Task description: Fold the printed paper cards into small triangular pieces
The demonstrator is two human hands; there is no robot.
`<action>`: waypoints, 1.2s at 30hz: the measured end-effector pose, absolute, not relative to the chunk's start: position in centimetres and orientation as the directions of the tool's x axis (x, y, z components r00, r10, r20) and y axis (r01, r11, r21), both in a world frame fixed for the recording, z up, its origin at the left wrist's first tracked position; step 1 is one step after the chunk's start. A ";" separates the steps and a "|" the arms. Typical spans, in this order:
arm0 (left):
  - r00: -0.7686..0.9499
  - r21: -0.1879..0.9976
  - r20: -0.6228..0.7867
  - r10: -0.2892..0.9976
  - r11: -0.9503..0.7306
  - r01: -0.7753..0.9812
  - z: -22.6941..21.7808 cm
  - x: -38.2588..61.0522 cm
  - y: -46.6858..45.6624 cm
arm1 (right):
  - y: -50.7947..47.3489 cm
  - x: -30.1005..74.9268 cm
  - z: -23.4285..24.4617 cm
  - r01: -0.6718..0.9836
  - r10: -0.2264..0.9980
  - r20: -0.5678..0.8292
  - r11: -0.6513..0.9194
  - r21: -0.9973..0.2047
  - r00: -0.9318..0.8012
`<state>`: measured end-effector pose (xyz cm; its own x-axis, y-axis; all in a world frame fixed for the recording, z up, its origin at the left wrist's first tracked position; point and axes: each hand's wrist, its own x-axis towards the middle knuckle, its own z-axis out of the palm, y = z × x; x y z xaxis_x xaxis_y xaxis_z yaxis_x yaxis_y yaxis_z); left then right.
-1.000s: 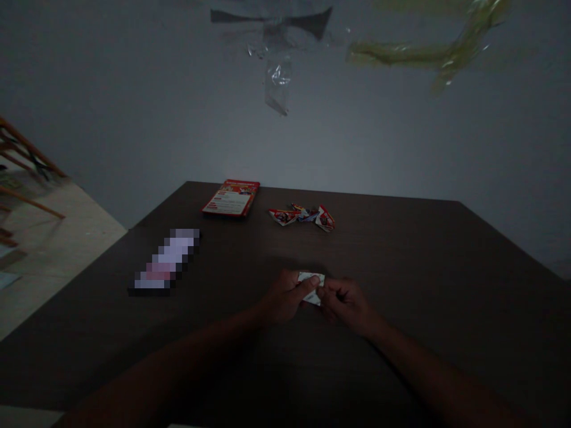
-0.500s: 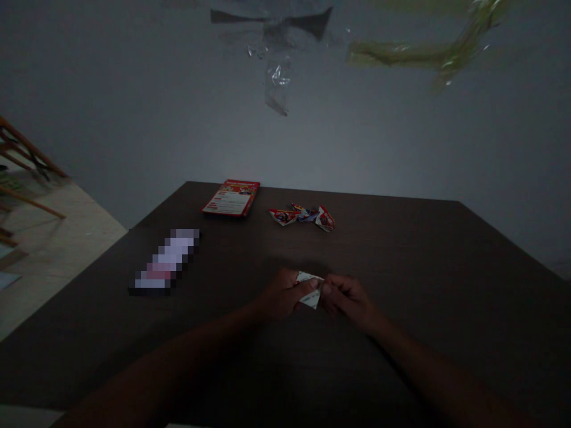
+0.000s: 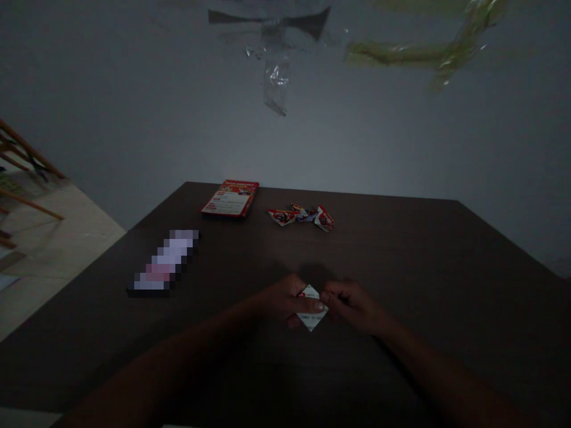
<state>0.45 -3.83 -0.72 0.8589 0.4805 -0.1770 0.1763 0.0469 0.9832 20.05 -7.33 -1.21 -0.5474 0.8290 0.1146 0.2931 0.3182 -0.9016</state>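
Over the near middle of the table, a small folded piece of printed paper (image 3: 311,323) shows as a pale diamond with a red spot and dark lettering. My left hand (image 3: 292,302) grips it, the thumb pressed flat across its face and the fingers behind. At the diamond's right corner, my right hand (image 3: 350,304) pinches the edge between thumb and curled forefinger. Beyond both hands lie several folded paper pieces (image 3: 303,215), red, white and blue with printed pictures, grouped close together.
The dark wooden table (image 3: 414,255) meets a pale wall patched with tape. A stack of red and white printed sheets (image 3: 229,199) lies at the back left. Nearer, a phone (image 3: 165,261) with a blurred screen rests on the tabletop. Wooden furniture (image 3: 31,148) stands at far left.
The folded paper has turned in my hands, from slanted to an upright diamond, and sits slightly lower. My left thumb now lies straight across it.
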 end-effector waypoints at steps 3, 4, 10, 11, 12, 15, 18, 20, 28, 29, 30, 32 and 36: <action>0.888 0.971 -0.240 0.393 0.107 0.214 -0.6 0.5 -3.7 | -7.5 20.0 -1.2 0.278 0.819 0.104 0.307 -0.910 -0.564; 0.891 0.965 -0.260 0.372 0.124 0.229 -0.6 0.5 -3.7 | -7.5 19.9 -1.2 0.282 0.817 0.110 0.318 -0.905 -0.566; 0.863 0.969 -0.244 0.442 0.157 0.194 -1.0 0.5 -3.5 | -7.6 19.2 -1.2 0.294 0.878 0.192 0.342 -0.892 -0.439; 0.841 0.971 -0.229 0.490 0.170 0.165 -1.1 0.5 -3.4 | -7.5 19.2 -1.3 0.296 0.893 0.201 0.335 -0.894 -0.403; 0.816 0.974 -0.211 0.538 0.183 0.132 -1.2 0.6 -3.4 | -7.5 19.3 -1.3 0.298 0.903 0.209 0.331 -0.895 -0.375; 0.742 0.982 -0.149 0.654 0.185 0.035 -1.1 0.9 -3.7 | -7.2 19.4 -1.6 0.289 0.919 0.216 0.316 -0.904 -0.329; 0.668 0.984 -0.131 0.733 0.177 -0.002 -1.0 1.3 -4.3 | -7.1 19.5 -1.8 0.250 0.930 0.194 0.278 -0.928 -0.313; 0.633 0.983 -0.115 0.765 0.179 -0.038 -0.9 1.5 -4.6 | -7.1 19.5 -1.8 0.221 0.935 0.157 0.234 -0.947 -0.319; 0.611 0.984 -0.034 0.791 0.132 -0.116 -1.3 1.5 -4.8 | -7.5 19.3 -1.9 0.107 0.924 0.028 0.075 -0.991 -0.383; 0.604 0.984 -0.023 0.797 0.123 -0.125 -1.4 1.5 -4.8 | -7.5 19.3 -2.0 0.094 0.913 0.023 0.067 -0.993 -0.407; 0.598 0.985 -0.015 0.801 0.116 -0.130 -1.4 1.5 -4.8 | -7.5 19.3 -2.1 0.076 0.901 0.026 0.065 -0.995 -0.432; 0.596 0.988 -0.011 0.803 0.102 -0.120 -1.3 1.3 -4.8 | -7.5 19.4 -2.2 0.045 0.881 0.052 0.083 -0.996 -0.471; 0.657 0.994 -0.007 0.754 0.077 -0.078 -1.1 1.1 -4.7 | -7.4 19.7 -2.1 0.044 0.870 0.152 0.196 -0.980 -0.470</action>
<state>1.14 -4.69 -1.07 0.6571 0.7538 -0.0066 -0.0781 0.0767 0.9940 19.67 -7.38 -2.10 -0.4698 0.8695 0.1523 0.0442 0.1955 -0.9797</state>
